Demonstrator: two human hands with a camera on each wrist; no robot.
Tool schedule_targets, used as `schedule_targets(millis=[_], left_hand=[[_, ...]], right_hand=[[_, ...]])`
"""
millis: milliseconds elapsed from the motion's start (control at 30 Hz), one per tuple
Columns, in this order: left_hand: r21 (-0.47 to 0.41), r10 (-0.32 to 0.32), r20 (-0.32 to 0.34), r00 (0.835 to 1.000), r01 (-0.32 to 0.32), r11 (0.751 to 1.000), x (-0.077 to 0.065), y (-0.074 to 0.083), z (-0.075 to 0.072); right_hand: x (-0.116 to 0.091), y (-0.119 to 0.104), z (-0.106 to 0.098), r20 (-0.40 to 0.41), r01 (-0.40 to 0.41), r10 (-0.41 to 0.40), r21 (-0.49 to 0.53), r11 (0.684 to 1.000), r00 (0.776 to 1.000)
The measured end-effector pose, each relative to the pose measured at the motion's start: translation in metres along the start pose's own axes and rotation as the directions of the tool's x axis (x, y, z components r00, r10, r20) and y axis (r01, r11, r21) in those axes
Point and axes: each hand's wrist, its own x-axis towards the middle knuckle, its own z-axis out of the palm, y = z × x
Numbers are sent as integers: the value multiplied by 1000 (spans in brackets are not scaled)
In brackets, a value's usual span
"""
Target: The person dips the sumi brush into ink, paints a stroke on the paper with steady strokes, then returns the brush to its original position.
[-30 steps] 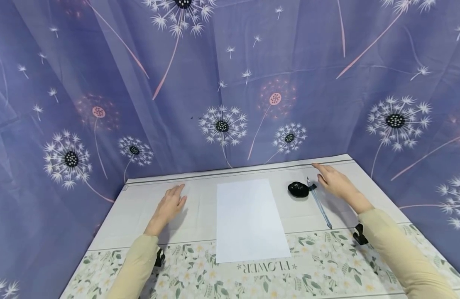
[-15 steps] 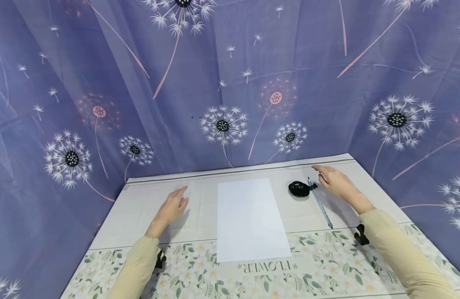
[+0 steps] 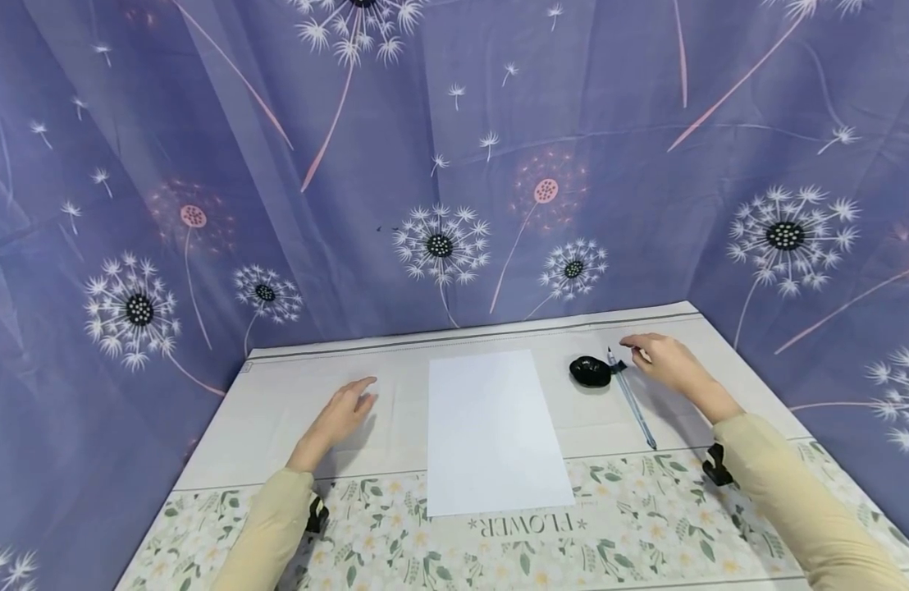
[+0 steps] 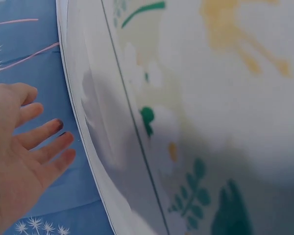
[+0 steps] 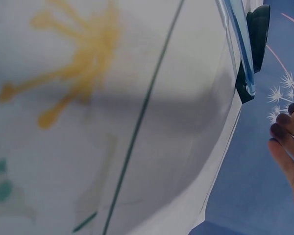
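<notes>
My left hand (image 3: 340, 414) hovers over the white part of the tablecloth, left of a sheet of white paper (image 3: 491, 435). Its fingers are extended and loosely spread, and the left wrist view shows nothing held in the hand (image 4: 29, 152). On the other side, my right hand (image 3: 669, 361) is just right of a slim light-blue pen (image 3: 635, 406), its fingers relaxed and bent a little. The pen leans over a small dark clip joined to a glossy black rounded object (image 3: 591, 372). In the right wrist view, the right hand (image 5: 291, 142) is partly cut off at the edge.
The tablecloth (image 3: 314, 447) has a flowered band and inverted "FLOWER" lettering near the front. Behind and at both sides hangs a purple curtain (image 3: 366, 271) with dandelion prints. Black straps (image 3: 716, 465) sit at the wrists under pale yellow sleeves (image 3: 787, 501).
My left hand has shifted slightly right and toward me. The right hand's fingers have drawn in and down a little beside the pen. Paper, pen and black object stay in place.
</notes>
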Motion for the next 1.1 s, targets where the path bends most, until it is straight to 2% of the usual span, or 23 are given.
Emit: schedule_targets(millis=[433, 700, 900, 1100], left_hand=[[-57, 10, 57, 998, -7, 998, -2, 5, 6], [-76, 25, 66, 998, -20, 997, -3, 9, 6], [-58, 52, 73, 996, -48, 997, -3, 14, 9], [-52, 33, 78, 996, -29, 998, -4, 20, 12]], right_hand=[[-7, 2, 1, 8, 55, -55, 0, 998, 998], [-7, 1, 3, -15, 85, -84, 24, 996, 996], [-11, 0, 0, 54, 84, -85, 19, 996, 995], [-13, -3, -3, 94, 88, -90, 30, 996, 991]])
